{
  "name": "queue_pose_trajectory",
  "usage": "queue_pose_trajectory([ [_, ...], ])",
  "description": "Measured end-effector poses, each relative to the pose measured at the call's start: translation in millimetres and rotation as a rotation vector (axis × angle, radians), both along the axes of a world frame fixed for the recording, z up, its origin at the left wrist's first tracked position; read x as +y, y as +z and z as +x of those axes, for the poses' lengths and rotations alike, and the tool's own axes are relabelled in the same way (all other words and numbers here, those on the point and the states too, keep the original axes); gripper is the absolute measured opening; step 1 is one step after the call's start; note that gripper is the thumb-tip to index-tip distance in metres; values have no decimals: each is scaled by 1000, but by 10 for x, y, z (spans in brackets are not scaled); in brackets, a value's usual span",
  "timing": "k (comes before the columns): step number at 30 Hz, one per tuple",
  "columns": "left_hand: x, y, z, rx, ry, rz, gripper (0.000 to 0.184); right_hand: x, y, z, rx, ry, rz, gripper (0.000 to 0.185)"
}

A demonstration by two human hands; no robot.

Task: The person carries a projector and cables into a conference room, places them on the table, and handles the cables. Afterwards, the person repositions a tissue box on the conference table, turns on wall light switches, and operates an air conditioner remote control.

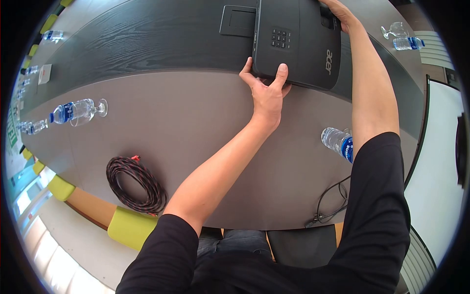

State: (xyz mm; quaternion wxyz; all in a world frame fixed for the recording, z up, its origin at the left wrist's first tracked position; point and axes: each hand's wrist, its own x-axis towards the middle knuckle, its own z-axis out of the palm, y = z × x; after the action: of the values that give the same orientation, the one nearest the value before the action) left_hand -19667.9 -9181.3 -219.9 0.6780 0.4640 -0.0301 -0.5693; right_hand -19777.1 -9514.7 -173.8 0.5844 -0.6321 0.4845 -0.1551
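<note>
A black projector [308, 56] marked "acer", with a small keypad on top, is at the upper middle of the view over the table's dark centre panel. My left hand [268, 93] grips its near left corner, thumb on the top face and other fingers at the edge and underneath. At the far right side, my right hand [342, 14] holds the projector's edge, with its fingers partly cut off by the frame. Just left of the projector, a rectangular hatch [238, 20] is set in the dark panel. Whether the projector touches the table I cannot tell.
On the grey table [205, 127] lie a coiled dark cable [136, 185] at left and a thin black power cord [333, 201] at right. A water bottle [338, 142] lies by my right forearm. More bottles [73, 111] and glasses [102, 108] stand farther off. Green chairs [129, 228] line the edge.
</note>
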Motion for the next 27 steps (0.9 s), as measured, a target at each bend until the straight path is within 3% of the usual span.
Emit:
queue_pose_trajectory([
  [13,33,-14,55,-19,-65,4,109,-45,-95,-84,11,-19,-35,72],
  [16,33,31,86,-58,-82,30,110,-140,-217,-175,417,-156,-432,72],
  [18,73,93,92,-82,-107,63,109,-371,-450,-488,388,-180,-695,67],
  [19,94,136,108,-91,-121,82,108,-369,-376,-543,369,-190,-829,65],
  [22,285,271,175,-193,-187,130,101,41,231,-936,250,-265,-750,71],
  [27,999,348,160,-394,-324,236,85,1299,1185,-1749,-89,-587,-795,48],
])
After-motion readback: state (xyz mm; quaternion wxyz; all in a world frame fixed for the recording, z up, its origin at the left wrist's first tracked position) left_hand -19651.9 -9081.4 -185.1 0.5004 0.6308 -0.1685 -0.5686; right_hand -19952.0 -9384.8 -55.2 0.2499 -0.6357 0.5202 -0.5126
